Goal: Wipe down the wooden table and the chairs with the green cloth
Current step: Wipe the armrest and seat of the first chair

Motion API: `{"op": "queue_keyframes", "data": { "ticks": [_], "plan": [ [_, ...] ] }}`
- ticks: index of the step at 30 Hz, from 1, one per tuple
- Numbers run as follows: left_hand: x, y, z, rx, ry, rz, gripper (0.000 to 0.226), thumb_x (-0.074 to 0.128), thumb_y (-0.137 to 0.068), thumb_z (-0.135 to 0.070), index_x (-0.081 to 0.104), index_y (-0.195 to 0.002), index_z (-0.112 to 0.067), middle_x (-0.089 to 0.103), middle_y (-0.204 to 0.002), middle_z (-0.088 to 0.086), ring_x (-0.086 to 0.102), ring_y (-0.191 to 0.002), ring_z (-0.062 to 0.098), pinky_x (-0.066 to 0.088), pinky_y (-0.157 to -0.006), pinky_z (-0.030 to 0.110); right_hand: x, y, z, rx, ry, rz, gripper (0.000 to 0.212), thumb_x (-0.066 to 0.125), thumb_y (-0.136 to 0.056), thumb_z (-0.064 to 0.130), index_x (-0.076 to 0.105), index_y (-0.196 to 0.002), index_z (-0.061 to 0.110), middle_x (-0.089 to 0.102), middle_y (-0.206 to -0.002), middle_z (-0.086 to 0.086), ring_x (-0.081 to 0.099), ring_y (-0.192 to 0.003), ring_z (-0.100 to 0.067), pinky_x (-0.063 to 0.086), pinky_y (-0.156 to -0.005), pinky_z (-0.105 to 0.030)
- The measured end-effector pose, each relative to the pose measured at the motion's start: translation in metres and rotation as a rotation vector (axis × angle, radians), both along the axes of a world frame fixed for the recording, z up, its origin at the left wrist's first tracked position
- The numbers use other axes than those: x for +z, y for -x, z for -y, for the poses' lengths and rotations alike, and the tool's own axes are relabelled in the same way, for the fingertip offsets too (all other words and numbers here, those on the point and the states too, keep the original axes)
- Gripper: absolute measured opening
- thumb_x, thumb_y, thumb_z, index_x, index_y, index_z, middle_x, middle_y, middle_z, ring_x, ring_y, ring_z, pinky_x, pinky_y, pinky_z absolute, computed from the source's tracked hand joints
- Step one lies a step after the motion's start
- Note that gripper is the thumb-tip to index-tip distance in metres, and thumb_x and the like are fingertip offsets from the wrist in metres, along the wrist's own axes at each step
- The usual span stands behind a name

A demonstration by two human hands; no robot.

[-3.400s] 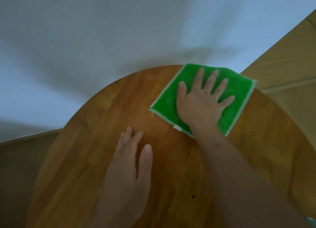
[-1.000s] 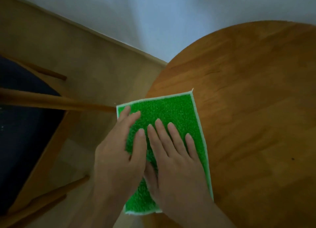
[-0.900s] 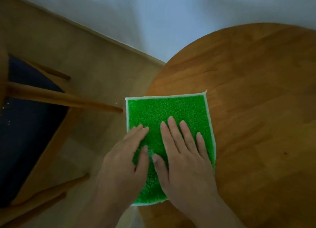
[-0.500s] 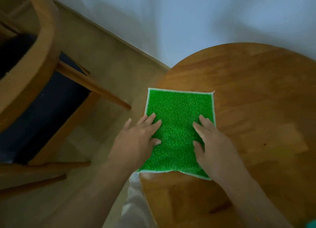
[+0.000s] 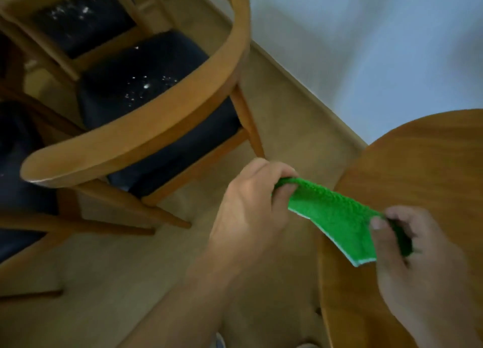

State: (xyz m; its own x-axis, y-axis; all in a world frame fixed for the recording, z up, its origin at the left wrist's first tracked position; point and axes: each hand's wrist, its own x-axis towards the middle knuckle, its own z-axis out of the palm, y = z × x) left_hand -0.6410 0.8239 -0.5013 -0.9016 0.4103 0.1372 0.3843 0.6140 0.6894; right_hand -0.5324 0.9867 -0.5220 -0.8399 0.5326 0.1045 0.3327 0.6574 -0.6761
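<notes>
The green cloth (image 5: 337, 217) hangs lifted over the left edge of the round wooden table (image 5: 418, 170), stretched between both hands. My left hand (image 5: 251, 214) grips its far left end, out over the floor. My right hand (image 5: 418, 264) pinches its right end above the tabletop. A wooden chair (image 5: 146, 128) with a curved backrest and a dark seat speckled with white crumbs stands to the left of the table.
A second wooden chair (image 5: 78, 21) with a dark seat stands behind the first at the top left. More dark seat and chair legs (image 5: 23, 191) fill the left edge. A white wall (image 5: 366, 47) meets the beige floor (image 5: 130, 282) behind the table.
The cloth lay flat on the table under both palms; now both hands have picked it up by its ends. My view has swung left and the chairs have come into sight.
</notes>
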Motion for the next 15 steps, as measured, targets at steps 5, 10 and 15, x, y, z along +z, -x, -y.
{"op": "queue_keyframes", "data": {
  "ticks": [5,10,15],
  "plan": [
    [0.026,0.024,0.113,0.296,-0.034,-0.009,0.022,0.061,-0.088,-0.015,0.059,-0.090,-0.036,0.058,-0.087,-0.019,0.053,-0.085,-0.007,0.036,-0.068,0.005,0.023,0.060,0.089,0.335,0.113,-0.054,0.011,0.046,-0.083,0.046,0.054,-0.087,0.040,0.057,-0.066,0.023,0.055,-0.063,-0.003,0.037,-0.059,-0.003],
    [0.046,0.044,0.213,0.596,-0.031,-0.130,0.019,0.063,-0.086,-0.023,0.057,-0.091,-0.041,0.059,-0.082,-0.029,0.053,-0.079,-0.013,0.036,-0.061,0.002,0.038,0.104,0.182,0.573,0.308,-0.119,0.012,0.051,-0.084,0.048,0.059,-0.078,0.041,0.064,-0.080,0.017,0.060,-0.064,0.002,0.041,-0.049,-0.013],
    [0.058,0.098,0.274,0.744,0.020,-0.231,0.016,0.062,-0.084,-0.038,0.055,-0.097,-0.044,0.053,-0.080,-0.038,0.052,-0.077,-0.014,0.033,-0.058,-0.001,0.053,0.143,0.251,0.671,0.570,-0.121,0.011,0.058,-0.089,0.039,0.065,-0.087,0.031,0.067,-0.075,0.013,0.063,-0.065,-0.006,0.047,-0.049,-0.018]
  ]
}}
